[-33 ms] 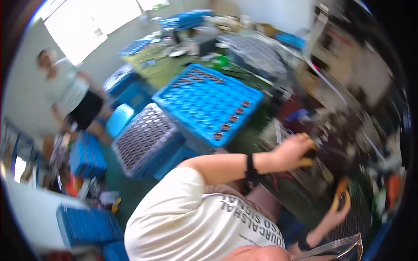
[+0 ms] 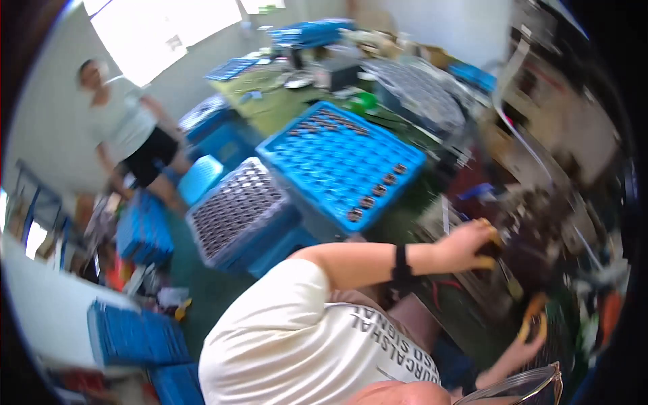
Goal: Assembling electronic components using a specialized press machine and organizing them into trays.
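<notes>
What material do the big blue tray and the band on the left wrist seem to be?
The blue tray looks like moulded plastic: uniform bright colour, a regular grid of cells, a slightly glossy rim. The black band looks like elastic fabric or rubber, matte and snug; blur leaves that open.

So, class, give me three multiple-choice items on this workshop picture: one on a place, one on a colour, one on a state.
1. Where does the blue grid tray lie relative to the left hand?
A. above-left in the picture B. under it C. below-right

2. What colour is the band on the left wrist?
A. red B. black C. white

3. How full is the blue grid tray?
A. full B. mostly empty C. covered

Answers: 1 A, the tray sits up-left of the hand; 2 B, a dark band circles the wrist; 3 B, only few cells hold parts.
</notes>
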The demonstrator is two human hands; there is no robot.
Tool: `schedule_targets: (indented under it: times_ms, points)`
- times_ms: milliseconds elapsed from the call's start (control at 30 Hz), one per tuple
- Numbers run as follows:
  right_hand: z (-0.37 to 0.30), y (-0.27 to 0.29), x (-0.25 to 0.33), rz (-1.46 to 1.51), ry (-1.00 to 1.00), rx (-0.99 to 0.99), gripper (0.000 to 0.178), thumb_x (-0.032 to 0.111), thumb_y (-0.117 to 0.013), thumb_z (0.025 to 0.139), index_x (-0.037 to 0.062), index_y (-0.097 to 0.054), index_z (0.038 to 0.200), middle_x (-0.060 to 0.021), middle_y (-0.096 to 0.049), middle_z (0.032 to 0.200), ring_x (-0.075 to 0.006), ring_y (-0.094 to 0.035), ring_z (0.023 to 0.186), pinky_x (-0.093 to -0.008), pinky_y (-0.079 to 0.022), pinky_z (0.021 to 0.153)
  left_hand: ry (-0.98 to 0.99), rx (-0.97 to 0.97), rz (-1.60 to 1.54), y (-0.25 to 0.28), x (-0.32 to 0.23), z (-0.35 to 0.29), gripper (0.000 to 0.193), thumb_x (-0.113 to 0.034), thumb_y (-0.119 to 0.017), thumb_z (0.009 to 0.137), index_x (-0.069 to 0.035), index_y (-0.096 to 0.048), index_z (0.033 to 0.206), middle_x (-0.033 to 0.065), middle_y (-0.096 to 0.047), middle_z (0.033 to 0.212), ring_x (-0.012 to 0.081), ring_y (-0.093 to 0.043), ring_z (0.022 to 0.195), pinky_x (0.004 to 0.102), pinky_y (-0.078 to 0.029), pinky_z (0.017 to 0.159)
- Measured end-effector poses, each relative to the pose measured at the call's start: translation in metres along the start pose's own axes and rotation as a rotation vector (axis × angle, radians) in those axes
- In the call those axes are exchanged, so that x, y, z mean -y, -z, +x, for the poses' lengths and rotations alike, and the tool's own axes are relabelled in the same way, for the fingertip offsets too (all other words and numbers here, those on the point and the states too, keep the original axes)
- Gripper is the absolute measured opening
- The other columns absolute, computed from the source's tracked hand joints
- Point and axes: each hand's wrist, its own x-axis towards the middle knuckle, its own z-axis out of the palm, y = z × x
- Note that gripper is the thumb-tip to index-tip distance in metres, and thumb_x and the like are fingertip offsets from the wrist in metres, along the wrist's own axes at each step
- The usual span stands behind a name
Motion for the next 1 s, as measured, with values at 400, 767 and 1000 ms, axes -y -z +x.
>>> schedule_targets:
  times_ms: [400,767,1000]
  points:
    - [0.038,-0.005,0.085,-0.312,0.352,0.055,0.039,0.021,-0.071,0.089,0.0043,-0.062,0.124,-0.0152,-0.061,0.125,-0.0314,-0.062,0.105,-0.0406,-0.049,0.092,0.134,-0.048,0.03,0.014,-0.003,-0.01,0.051,-0.029,-0.081,0.073,-0.004,-0.056,0.109,0.0137,-0.056,0.104,0.0352,-0.055,0.101,0.0428,-0.044,0.088]
    - [0.04,-0.012,0.045,-0.357,0.337,0.152,0.031,0.025,-0.066,0.092,-0.0006,-0.057,0.108,-0.0262,-0.055,0.122,-0.0415,-0.055,0.108,-0.0498,-0.049,0.092,0.177,0.081,0.165,0.12,-0.033,-0.066,0.057,-0.022,-0.079,0.071,-0.002,-0.057,0.119,0.0177,-0.058,0.109,0.036,-0.057,0.103,0.0429,-0.047,0.087]
    - [0.044,0.009,0.081,-0.312,0.249,0.433,0.041,0.025,-0.068,0.091,0.0033,-0.055,0.123,-0.0194,-0.056,0.127,-0.033,-0.057,0.111,-0.0459,-0.048,0.094,0.431,0.022,0.507,0.282,-0.028,-0.145,0.022,-0.016,-0.069,0.081,-0.004,-0.071,0.098,0.0159,-0.069,0.094,0.0316,-0.066,0.089,0.0388,-0.052,0.079]
